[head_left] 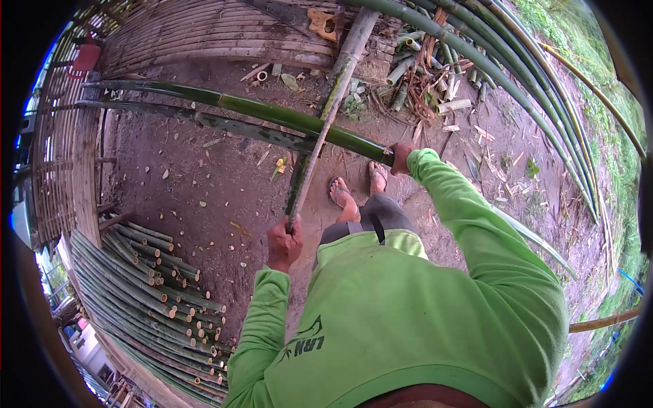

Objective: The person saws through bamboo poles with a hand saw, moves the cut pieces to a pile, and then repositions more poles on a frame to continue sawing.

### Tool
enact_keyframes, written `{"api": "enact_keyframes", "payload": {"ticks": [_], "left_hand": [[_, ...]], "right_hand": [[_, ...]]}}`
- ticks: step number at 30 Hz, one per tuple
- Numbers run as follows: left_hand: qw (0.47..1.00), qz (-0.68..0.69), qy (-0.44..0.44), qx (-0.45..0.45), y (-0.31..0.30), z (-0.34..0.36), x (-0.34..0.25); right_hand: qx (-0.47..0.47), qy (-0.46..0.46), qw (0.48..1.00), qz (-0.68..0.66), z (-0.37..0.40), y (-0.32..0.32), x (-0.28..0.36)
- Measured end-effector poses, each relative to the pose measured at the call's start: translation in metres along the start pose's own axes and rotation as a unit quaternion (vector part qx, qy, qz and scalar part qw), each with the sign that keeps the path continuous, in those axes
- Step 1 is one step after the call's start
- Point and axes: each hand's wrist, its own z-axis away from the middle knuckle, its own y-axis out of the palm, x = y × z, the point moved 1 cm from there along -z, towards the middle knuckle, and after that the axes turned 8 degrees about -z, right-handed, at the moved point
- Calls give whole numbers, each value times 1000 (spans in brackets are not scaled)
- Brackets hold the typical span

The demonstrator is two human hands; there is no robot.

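My right hand (403, 158) is closed around the near end of a long, glossy green bamboo pole (272, 115), which stretches away to the left. Lower down, my left hand (284, 243) grips the bottom end of a split bamboo length (314, 158). This length slants up toward the top of the view and crosses the pole. A darker bamboo length (238, 127) runs just below the green pole and meets the crossing.
Cut bamboo poles (146, 292) lie stacked at lower left. A handsaw (322, 24) rests on the slatted bamboo platform (183, 37). Offcuts (435, 68) litter the ground at upper right, beside long green poles (503, 68). A slatted wall (58, 156) stands at left.
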Motion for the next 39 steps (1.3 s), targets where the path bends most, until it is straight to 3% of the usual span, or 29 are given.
{"api": "enact_keyframes", "payload": {"ticks": [4, 12, 14, 18, 23, 27, 34, 39], "left_hand": [[996, 6, 79, -41, 31, -79, -21], [997, 33, 57, 31, 64, -33, -46], [998, 44, 45, 30, 70, -22, -57], [998, 55, 21, 20, 79, -18, -66], [999, -20, 33, 12, 75, -21, -83], [999, -34, 28, 11, 77, -17, -108], [998, -25, 1, 63, 106, 10, -137], [999, -13, -28, 34, 119, 25, -141]], "right_hand": [[0, 13, 1000, -1, 7, -7, -1], [0, 16, 1000, 11, 51, -3, -46], [-12, -34, 999, 8, 51, 1, -54], [-115, -158, 980, -38, 32, -6, 9], [-53, -46, 998, -4, -7, 3, 46], [-94, -51, 994, -12, 1, 5, 33], [-70, -28, 997, -19, 23, 14, -14], [-65, -33, 997, -30, 17, 24, -20]]}}
